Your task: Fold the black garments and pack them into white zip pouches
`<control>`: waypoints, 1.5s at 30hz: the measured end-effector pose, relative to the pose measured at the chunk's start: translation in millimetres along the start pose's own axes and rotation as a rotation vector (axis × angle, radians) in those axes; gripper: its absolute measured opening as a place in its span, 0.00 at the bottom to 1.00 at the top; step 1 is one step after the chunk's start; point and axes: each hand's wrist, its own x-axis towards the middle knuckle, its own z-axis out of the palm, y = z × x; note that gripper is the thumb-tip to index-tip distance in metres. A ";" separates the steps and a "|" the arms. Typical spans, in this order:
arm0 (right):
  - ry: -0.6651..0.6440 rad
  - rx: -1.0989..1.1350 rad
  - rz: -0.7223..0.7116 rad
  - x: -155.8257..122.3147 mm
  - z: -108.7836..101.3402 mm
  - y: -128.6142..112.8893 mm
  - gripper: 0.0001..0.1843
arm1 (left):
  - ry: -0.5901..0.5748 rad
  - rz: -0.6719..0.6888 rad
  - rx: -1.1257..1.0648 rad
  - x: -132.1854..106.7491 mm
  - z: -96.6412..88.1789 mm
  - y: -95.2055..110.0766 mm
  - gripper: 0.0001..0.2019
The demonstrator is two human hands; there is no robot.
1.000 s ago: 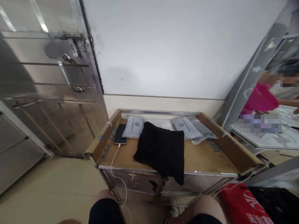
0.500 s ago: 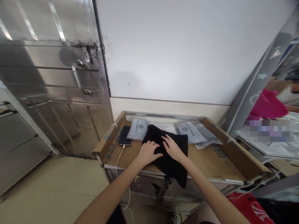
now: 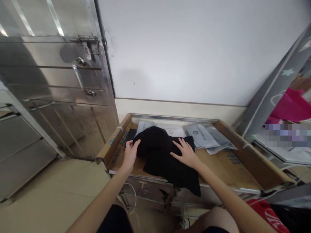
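Note:
A piece of black fabric [image 3: 159, 152], whose exact kind I cannot make out, lies partly unfolded on a cardboard-lined table [image 3: 223, 171] and droops over its front edge. My left hand [image 3: 130, 154] pinches the fabric's left edge between thumb and fingers. With fingers spread, my right hand [image 3: 187, 156] rests flat on the right part of the fabric. Just beyond my left hand is a dark phone [image 3: 130, 135], mostly covered by the hand and the cloth.
Printed plastic pouches [image 3: 202, 136] lie along the back of the table, some partly under the fabric. Raised cardboard sides [image 3: 264, 161] border the table. A white cable [image 3: 134, 194] hangs in front. A metal door [image 3: 55, 74] stands left, a red bag [image 3: 263, 212] low right.
My left hand has moved left, drawing a layer of the black fabric out over the phone and the left pouch. My right hand stays spread on the fabric.

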 end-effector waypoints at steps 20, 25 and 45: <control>0.286 -0.063 0.247 17.9 -33.3 56.5 0.10 | -0.343 0.426 0.585 40.3 100.5 3.6 0.32; 0.266 0.203 0.192 26.5 -46.2 52.0 0.11 | -0.386 0.214 0.545 68.5 111.2 8.9 0.33; 0.135 -0.034 -0.143 -139.8 -53.2 -18.6 0.28 | -0.816 1.024 1.016 -38.6 -20.2 -1.3 0.31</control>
